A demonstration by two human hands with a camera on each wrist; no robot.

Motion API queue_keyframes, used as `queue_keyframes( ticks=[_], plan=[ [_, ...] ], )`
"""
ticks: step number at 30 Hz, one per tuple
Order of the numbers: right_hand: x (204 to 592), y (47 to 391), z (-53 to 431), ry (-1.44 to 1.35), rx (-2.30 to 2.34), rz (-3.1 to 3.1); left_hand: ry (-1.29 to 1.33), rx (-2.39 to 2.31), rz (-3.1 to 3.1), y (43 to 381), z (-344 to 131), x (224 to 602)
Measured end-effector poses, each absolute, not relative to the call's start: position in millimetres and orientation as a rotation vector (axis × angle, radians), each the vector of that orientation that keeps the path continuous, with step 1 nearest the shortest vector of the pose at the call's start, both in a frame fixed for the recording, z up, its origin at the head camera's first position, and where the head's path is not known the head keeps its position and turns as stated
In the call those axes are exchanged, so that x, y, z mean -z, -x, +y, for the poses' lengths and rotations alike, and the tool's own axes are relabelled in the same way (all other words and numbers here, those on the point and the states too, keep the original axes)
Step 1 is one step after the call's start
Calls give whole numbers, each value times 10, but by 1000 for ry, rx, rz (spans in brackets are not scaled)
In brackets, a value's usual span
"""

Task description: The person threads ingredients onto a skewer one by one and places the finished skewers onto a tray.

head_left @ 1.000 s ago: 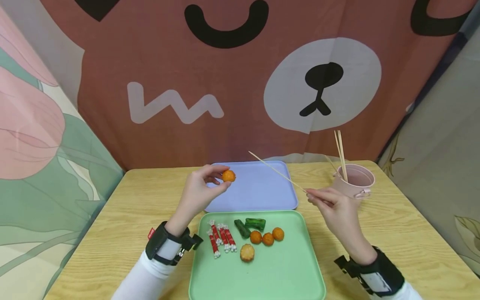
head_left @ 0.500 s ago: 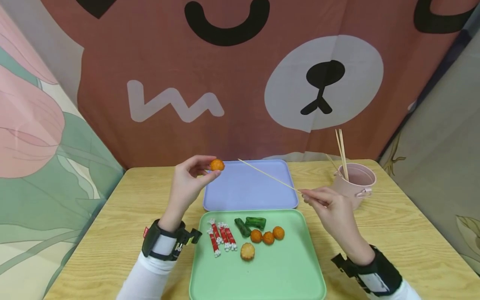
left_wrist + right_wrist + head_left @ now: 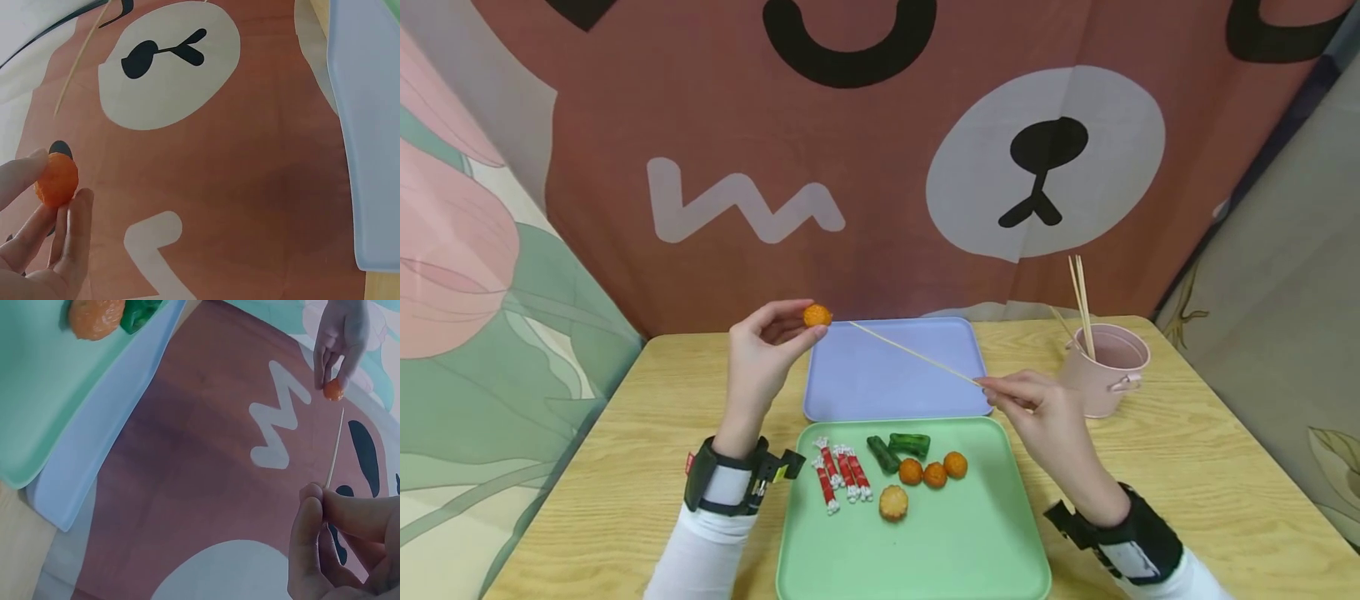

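While its fingertips pinch an orange ball (image 3: 817,315) near the middle of the head view, the left hand (image 3: 758,358) sits higher and farther left than a second ago. Right of centre, the right hand (image 3: 1048,425) has shifted left too, pinching a thin skewer (image 3: 916,353) between thumb and fingers; its tip points at the ball, closer than before yet apart. Lower centre, the green tray (image 3: 962,542) holds its three orange balls (image 3: 935,476) and red-and-white sticks (image 3: 848,475) unchanged.
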State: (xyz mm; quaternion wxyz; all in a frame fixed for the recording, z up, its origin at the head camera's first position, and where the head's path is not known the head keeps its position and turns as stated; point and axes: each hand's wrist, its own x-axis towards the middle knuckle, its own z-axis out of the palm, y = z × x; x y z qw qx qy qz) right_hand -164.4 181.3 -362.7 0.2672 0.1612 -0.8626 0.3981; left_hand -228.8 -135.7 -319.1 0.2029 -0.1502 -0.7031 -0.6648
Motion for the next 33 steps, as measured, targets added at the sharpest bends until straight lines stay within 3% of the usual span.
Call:
queue_keyframes(
  ticks=[33],
  plan=[
    [3621,1633,1723,-482,-1022,-2332,524,1847,-1842,2307,-1284,3305]
  ],
)
